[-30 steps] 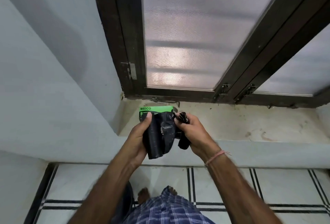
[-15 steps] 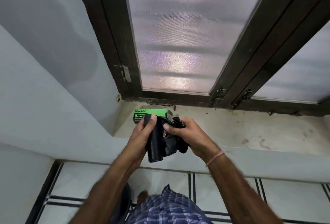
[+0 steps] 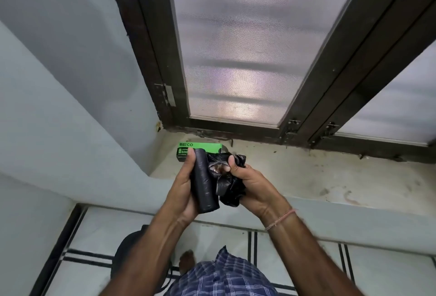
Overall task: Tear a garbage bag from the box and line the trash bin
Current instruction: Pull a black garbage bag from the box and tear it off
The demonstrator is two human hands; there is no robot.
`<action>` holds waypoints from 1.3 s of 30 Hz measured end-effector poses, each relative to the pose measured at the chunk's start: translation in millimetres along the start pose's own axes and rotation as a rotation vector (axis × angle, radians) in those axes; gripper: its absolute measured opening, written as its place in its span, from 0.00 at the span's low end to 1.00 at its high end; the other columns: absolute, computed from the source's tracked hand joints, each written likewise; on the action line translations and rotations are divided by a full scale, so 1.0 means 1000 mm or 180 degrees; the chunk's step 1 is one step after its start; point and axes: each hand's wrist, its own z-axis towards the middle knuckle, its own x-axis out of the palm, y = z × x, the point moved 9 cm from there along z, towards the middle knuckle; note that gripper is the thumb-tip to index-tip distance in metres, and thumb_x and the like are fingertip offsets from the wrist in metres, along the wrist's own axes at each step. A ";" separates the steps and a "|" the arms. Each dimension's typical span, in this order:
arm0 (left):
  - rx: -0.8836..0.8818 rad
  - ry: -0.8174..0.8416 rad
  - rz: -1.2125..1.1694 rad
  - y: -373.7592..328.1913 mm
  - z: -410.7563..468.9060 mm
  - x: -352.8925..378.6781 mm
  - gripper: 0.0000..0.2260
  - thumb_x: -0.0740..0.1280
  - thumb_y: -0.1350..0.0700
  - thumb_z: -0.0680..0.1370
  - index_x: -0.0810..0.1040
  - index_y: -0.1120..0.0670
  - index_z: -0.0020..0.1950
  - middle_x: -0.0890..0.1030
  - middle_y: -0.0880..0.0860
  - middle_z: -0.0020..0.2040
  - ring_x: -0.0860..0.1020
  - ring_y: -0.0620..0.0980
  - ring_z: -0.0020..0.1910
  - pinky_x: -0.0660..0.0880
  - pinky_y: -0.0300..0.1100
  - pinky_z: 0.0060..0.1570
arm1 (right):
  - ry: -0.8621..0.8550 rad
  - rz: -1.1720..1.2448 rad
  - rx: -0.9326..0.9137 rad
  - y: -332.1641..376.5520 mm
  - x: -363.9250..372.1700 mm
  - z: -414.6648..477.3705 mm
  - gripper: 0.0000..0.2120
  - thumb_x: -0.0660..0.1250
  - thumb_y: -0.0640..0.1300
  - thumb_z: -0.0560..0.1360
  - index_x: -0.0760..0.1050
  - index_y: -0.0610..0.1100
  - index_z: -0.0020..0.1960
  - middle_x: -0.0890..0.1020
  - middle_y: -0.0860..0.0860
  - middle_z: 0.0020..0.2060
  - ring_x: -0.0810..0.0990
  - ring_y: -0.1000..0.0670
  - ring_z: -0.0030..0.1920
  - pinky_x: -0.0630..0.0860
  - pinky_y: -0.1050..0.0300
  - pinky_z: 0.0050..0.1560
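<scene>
Slack plastic drawn into a tight roll, loose bag bunched larger

A second ago the black plastic hung broad and slack across the palm of the left hand (image 3: 181, 189). Now it is a narrow, tight roll (image 3: 204, 183) standing along that hand's fingers, the thumb pressed near its upper end. The right hand (image 3: 254, 184), which then pinched only a small twist beside the left thumb, now grips a bigger crumpled garbage bag (image 3: 232, 190) on its palm side, lying against the roll. Just beyond the left thumb tip, the green box (image 3: 200, 146) shows more of its front label than before.
</scene>
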 end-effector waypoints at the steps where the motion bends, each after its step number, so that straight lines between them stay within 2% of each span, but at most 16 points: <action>1: 0.0039 -0.0017 -0.0089 0.000 0.000 -0.001 0.30 0.59 0.37 0.83 0.79 0.62 0.68 0.82 0.65 0.66 0.83 0.61 0.62 0.81 0.53 0.61 | 0.0058 0.0101 -0.0039 0.000 0.001 0.000 0.14 0.67 0.50 0.78 0.78 0.44 0.37 0.81 0.47 0.42 0.82 0.48 0.46 0.82 0.55 0.52; 3: 0.0130 -0.0009 -0.0211 -0.001 0.001 0.000 0.29 0.60 0.38 0.82 0.79 0.62 0.67 0.83 0.65 0.63 0.84 0.60 0.59 0.83 0.52 0.58 | 0.0108 0.0280 -0.0107 0.001 0.001 -0.001 0.14 0.65 0.49 0.80 0.76 0.42 0.39 0.79 0.47 0.41 0.81 0.48 0.48 0.81 0.54 0.56; 6: 0.0184 0.0095 0.0005 -0.002 0.000 0.005 0.23 0.61 0.40 0.82 0.81 0.57 0.62 0.85 0.63 0.58 0.86 0.58 0.54 0.84 0.51 0.53 | 0.0136 0.0391 -0.0141 0.004 -0.001 -0.003 0.13 0.64 0.47 0.82 0.76 0.40 0.43 0.79 0.45 0.41 0.82 0.47 0.45 0.83 0.53 0.55; 8: 0.0229 0.0149 0.0350 -0.003 -0.002 0.006 0.21 0.60 0.42 0.84 0.81 0.55 0.64 0.85 0.62 0.61 0.85 0.58 0.58 0.82 0.53 0.57 | 0.0041 -0.0073 -0.0157 0.008 -0.007 -0.005 0.16 0.65 0.50 0.83 0.79 0.37 0.47 0.80 0.45 0.42 0.82 0.48 0.44 0.82 0.53 0.53; 10: 0.0350 0.0221 0.0724 -0.007 -0.002 0.005 0.21 0.60 0.42 0.85 0.81 0.56 0.66 0.84 0.62 0.63 0.83 0.61 0.63 0.79 0.57 0.62 | -0.0035 -0.0667 -0.0160 0.012 -0.012 -0.006 0.25 0.64 0.54 0.84 0.79 0.30 0.59 0.82 0.47 0.41 0.82 0.49 0.44 0.80 0.53 0.51; 12: 0.0402 0.0285 0.0975 -0.011 -0.002 0.007 0.25 0.64 0.39 0.80 0.81 0.57 0.66 0.86 0.61 0.59 0.84 0.61 0.60 0.79 0.56 0.59 | -0.0001 -0.0997 -0.0203 0.015 -0.011 -0.007 0.25 0.68 0.53 0.82 0.79 0.30 0.63 0.81 0.47 0.40 0.79 0.48 0.44 0.78 0.51 0.54; 14: 0.0444 0.0254 0.1157 -0.014 -0.001 0.005 0.30 0.69 0.36 0.74 0.82 0.59 0.64 0.87 0.59 0.51 0.86 0.58 0.52 0.80 0.52 0.53 | 0.0001 -0.1191 -0.0273 0.017 -0.010 -0.010 0.13 0.70 0.49 0.81 0.86 0.42 0.59 0.83 0.47 0.42 0.81 0.48 0.46 0.78 0.52 0.54; 16: 0.0420 0.0227 0.1290 -0.014 0.000 0.003 0.31 0.70 0.35 0.74 0.83 0.59 0.63 0.87 0.60 0.52 0.86 0.60 0.53 0.81 0.54 0.55 | -0.0004 -0.1272 -0.0319 0.021 -0.007 -0.014 0.09 0.69 0.44 0.82 0.88 0.46 0.55 0.86 0.49 0.43 0.84 0.51 0.46 0.81 0.58 0.50; 18: 0.0318 0.0245 0.1377 -0.010 0.001 0.000 0.27 0.67 0.37 0.79 0.83 0.59 0.64 0.86 0.63 0.58 0.84 0.63 0.59 0.79 0.59 0.63 | -0.0043 -0.1297 -0.0306 0.023 -0.008 -0.014 0.10 0.68 0.42 0.82 0.87 0.45 0.46 0.86 0.52 0.37 0.84 0.54 0.40 0.80 0.61 0.45; 21: 0.0056 0.0283 0.1359 -0.002 0.000 -0.002 0.26 0.63 0.37 0.80 0.84 0.56 0.63 0.85 0.64 0.60 0.84 0.64 0.61 0.78 0.60 0.65 | -0.0130 -0.1145 -0.0138 0.019 -0.014 -0.011 0.12 0.68 0.44 0.83 0.79 0.40 0.43 0.79 0.49 0.33 0.78 0.51 0.35 0.79 0.61 0.40; 28: -0.0230 0.0149 0.0182 0.013 0.003 -0.001 0.30 0.67 0.37 0.78 0.81 0.62 0.66 0.83 0.60 0.52 0.83 0.53 0.43 0.84 0.47 0.49 | -0.0168 0.0117 0.0104 -0.002 -0.012 -0.002 0.13 0.63 0.45 0.82 0.72 0.42 0.41 0.74 0.49 0.31 0.80 0.48 0.35 0.83 0.54 0.43; 31: -0.0072 -0.0056 -0.0311 0.007 0.006 -0.011 0.18 0.71 0.40 0.76 0.85 0.56 0.46 0.81 0.56 0.41 0.81 0.51 0.35 0.83 0.45 0.38 | -0.0271 0.0535 0.0027 0.004 -0.018 0.000 0.10 0.64 0.48 0.79 0.71 0.44 0.42 0.76 0.49 0.34 0.78 0.48 0.37 0.83 0.52 0.40; 33: 0.0095 -0.0098 -0.0256 0.004 0.009 -0.011 0.18 0.67 0.41 0.79 0.87 0.53 0.39 0.82 0.54 0.36 0.82 0.50 0.32 0.83 0.44 0.37 | -0.0415 0.0550 -0.0021 0.006 -0.023 0.001 0.11 0.64 0.48 0.81 0.72 0.44 0.42 0.77 0.48 0.35 0.79 0.47 0.41 0.84 0.50 0.42; 36: 0.0367 -0.0165 -0.0027 -0.003 0.014 -0.007 0.21 0.66 0.41 0.80 0.88 0.56 0.47 0.85 0.57 0.37 0.85 0.53 0.35 0.84 0.48 0.42 | -0.0579 0.0776 -0.0208 0.007 -0.024 0.005 0.15 0.60 0.47 0.85 0.74 0.42 0.42 0.78 0.47 0.33 0.82 0.46 0.40 0.84 0.46 0.49; 38: 0.0524 -0.0372 0.0159 -0.009 0.018 -0.014 0.27 0.72 0.36 0.74 0.84 0.61 0.55 0.85 0.57 0.39 0.84 0.54 0.35 0.83 0.51 0.44 | -0.0656 0.0958 -0.0255 0.008 -0.025 0.008 0.16 0.60 0.48 0.86 0.73 0.42 0.42 0.74 0.49 0.29 0.77 0.50 0.31 0.82 0.53 0.38; 39: 0.0578 -0.0470 0.0273 -0.013 0.019 -0.018 0.28 0.74 0.36 0.71 0.81 0.60 0.53 0.82 0.56 0.37 0.81 0.52 0.31 0.82 0.48 0.41 | -0.0696 0.0979 -0.0251 0.009 -0.030 0.010 0.15 0.60 0.49 0.85 0.72 0.43 0.42 0.72 0.51 0.28 0.73 0.52 0.27 0.78 0.58 0.31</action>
